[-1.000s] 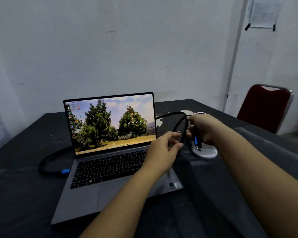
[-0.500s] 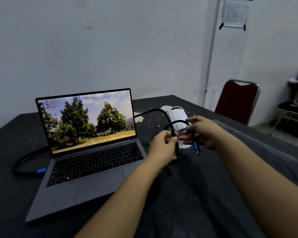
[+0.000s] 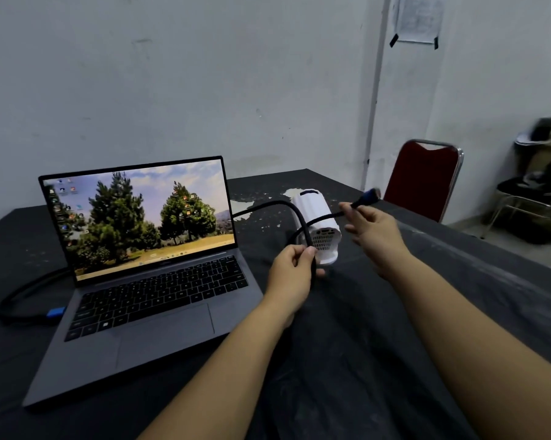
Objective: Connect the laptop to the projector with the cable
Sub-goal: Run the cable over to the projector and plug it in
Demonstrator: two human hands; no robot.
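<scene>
Red chair (image 3: 421,181) beyond projector (image 3: 318,220), perhaps clutter.

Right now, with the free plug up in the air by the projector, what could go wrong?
1. The cable loops across the white projector; pulling it taut with the left hand could drag or tip the projector.
2. The free plug sits loosely at the right hand's fingers, so it may slip.
3. The plug points away from the rear ports, so it needs turning first; forcing it could damage them.
</scene>
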